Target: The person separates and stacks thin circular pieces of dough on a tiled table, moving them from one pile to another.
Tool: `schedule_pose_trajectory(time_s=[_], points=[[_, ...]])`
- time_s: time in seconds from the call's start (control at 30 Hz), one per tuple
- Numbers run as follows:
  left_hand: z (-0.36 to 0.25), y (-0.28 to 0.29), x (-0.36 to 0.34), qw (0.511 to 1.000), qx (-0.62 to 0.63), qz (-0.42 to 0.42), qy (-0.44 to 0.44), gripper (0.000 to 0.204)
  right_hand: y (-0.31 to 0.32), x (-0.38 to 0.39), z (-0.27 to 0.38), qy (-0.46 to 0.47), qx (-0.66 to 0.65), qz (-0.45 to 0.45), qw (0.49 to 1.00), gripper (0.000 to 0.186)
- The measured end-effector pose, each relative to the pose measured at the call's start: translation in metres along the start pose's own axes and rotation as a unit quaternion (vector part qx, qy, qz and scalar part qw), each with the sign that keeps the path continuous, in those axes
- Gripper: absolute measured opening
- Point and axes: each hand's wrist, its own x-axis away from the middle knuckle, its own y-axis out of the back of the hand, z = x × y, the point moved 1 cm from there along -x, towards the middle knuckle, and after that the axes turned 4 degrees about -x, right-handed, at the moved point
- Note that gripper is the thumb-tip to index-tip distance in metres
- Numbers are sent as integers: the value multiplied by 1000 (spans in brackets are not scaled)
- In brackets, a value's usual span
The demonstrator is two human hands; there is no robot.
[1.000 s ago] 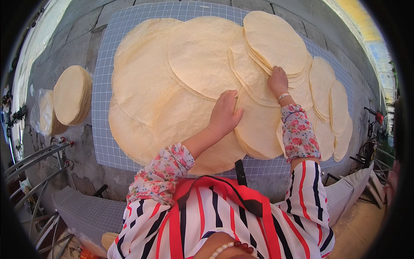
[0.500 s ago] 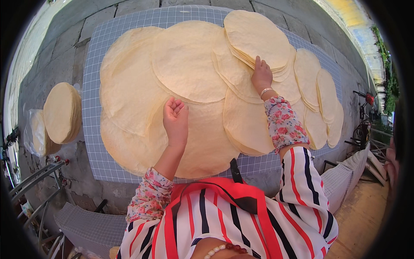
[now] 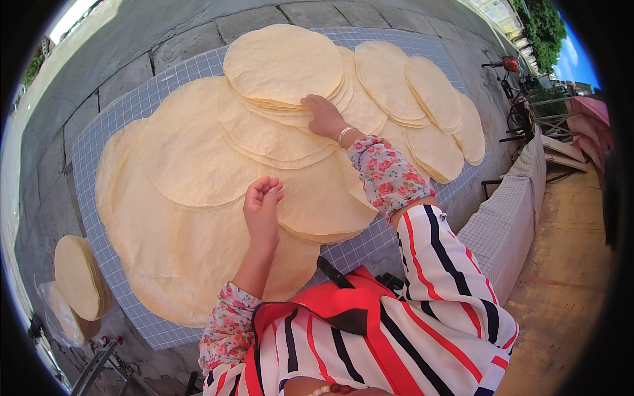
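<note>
While the left hand [image 3: 262, 206] rests with fingers curled loosely on a pale round flatbread sheet [image 3: 198, 158], gripping nothing, the right hand [image 3: 325, 115] lies flat against the edge of a stack of flatbreads [image 3: 282, 65]. All the rounds overlap across a gridded blue mat [image 3: 99, 138] on stone paving [image 3: 79, 72]. Another stack [image 3: 79, 277] sits apart at left.

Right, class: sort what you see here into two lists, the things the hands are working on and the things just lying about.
In hand:
- left hand, resting on the overlapping pale round sheets
- right hand, at the stack of round sheets
- grid-patterned mat beneath them

Lying about:
- separate pile of rounds off the mat
- bicycle
- folded mesh cloth
</note>
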Motion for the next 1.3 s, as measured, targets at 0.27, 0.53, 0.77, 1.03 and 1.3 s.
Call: schedule_pose_trajectory(time_s=[0.27, 0.53, 0.77, 1.03, 1.3], points=[[20, -18, -83, 996, -1, -67, 57, 53, -18, -4, 55, 61, -15, -58, 996, 46], [23, 128, -172, 979, 51, -180, 85, 33, -13, 23, -16, 3, 107, -170, 980, 58], [29, 167, -170, 967, 42, -236, 91, 26, -49, 88, -115, -264, 179, -65, 946, 67], [14, 179, -175, 950, -105, -277, 97, 26, -45, 87, -147, -288, 95, -79, 950, 51], [20, 186, -169, 948, -87, -305, 27, 40, 162, 32, -178, -290, 134, -159, 934, 30]])
